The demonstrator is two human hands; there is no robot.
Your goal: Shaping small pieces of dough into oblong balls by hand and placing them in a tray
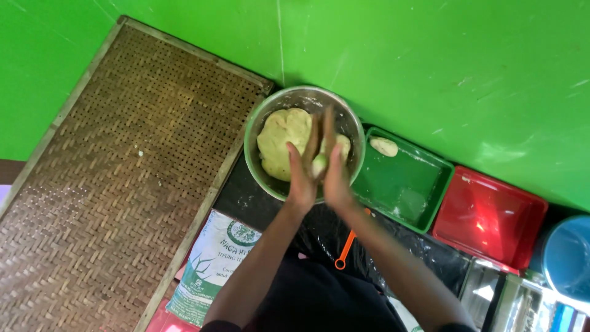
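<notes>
A small pale lump of dough [319, 165] is held pressed between the two palms, above the near part of the metal bowl [355, 123]. The fingers of the left hand [302, 167] are extended and laid close together, flat against the lump. The fingers of the right hand [335, 165] are likewise extended and closed against it from the other side. The fingertips of both hands are blurred, and their exact outline is hard to make out. Only a narrow edge of the lump is seen between the palms; the rest is hidden by the hands.

A large mass of yellowish dough [281, 142] is seen lying in the bowl, partly covered by the hands. A smaller piece behind the right hand is noted, but whether it is joined to the mass cannot be told.

Just right of the bowl, a green tray [409, 187] is observed, with one shaped piece of dough [384, 146] lying in its far corner. A red tray [491, 215] is set beside it. A blue container [568, 255] is cut off by the right edge of the view.

An orange handle [346, 249] is partly hidden under the right forearm; the tool itself cannot be identified. A printed flour bag [212, 267] is partly covered by the left forearm. A woven mat [117, 178] in a wooden frame is seen to the left, cut off at the lower edge. Metal items at lower right are too indistinct to name.
</notes>
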